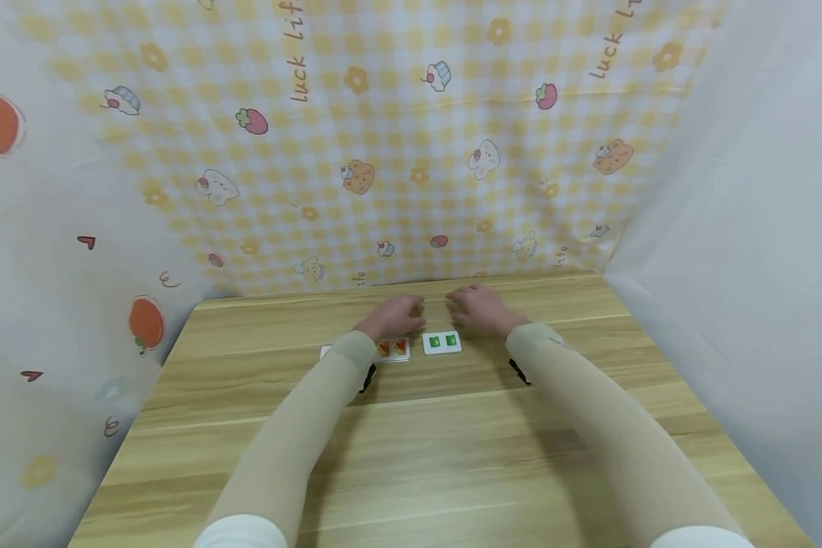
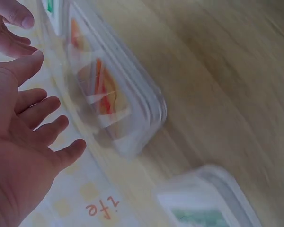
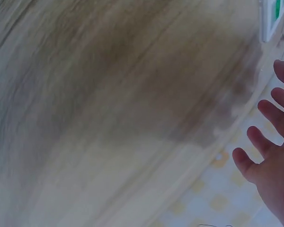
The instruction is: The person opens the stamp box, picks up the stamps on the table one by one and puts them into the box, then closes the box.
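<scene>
In the head view, a small white flat block (image 1: 441, 354) with two green pictures lies on the table. Left of it, a clear-topped case (image 1: 392, 359) with red-and-orange pictures is partly covered by my left wrist. My left hand (image 1: 393, 316) hovers just behind this case, fingers loosely bent and holding nothing. Above and right of the green-picture block is my right hand (image 1: 482, 308), its fingers spread and nothing in its grasp. The left wrist view shows the clear case (image 2: 154, 111) close by, apart from the left fingertips. Part of the green-picture block (image 3: 265, 23) enters the right wrist view.
Another white block (image 2: 168, 194) with a green picture lies left of the clear case, mostly hidden by the left forearm in the head view. A wooden table (image 1: 425, 472) bears everything. Behind it hangs a yellow checked cloth (image 1: 411, 205); pale sheets stand at both sides.
</scene>
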Action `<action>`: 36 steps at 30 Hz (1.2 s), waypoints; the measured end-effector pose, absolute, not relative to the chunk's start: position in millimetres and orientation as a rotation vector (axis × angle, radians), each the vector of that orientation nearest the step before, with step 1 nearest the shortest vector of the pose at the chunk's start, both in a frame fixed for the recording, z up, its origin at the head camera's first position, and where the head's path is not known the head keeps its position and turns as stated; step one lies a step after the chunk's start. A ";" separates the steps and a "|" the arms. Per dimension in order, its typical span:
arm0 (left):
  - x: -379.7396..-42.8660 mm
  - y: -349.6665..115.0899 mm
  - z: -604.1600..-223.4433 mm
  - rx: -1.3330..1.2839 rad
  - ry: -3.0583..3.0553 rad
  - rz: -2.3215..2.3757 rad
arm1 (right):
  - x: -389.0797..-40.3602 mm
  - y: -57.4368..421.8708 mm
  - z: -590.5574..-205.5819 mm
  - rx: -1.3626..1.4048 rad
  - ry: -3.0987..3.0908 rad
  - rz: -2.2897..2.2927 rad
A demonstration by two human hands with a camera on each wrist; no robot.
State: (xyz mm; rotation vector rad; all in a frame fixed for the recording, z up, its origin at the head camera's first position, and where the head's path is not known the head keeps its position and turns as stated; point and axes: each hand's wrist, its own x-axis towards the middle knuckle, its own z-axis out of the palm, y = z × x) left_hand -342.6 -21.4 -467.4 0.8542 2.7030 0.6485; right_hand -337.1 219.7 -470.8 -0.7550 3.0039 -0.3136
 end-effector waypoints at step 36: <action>-351.4 -6.5 -484.9 0.987 2.913 0.327 | -342.2 219.5 -495.4 -0.950 3.049 -0.299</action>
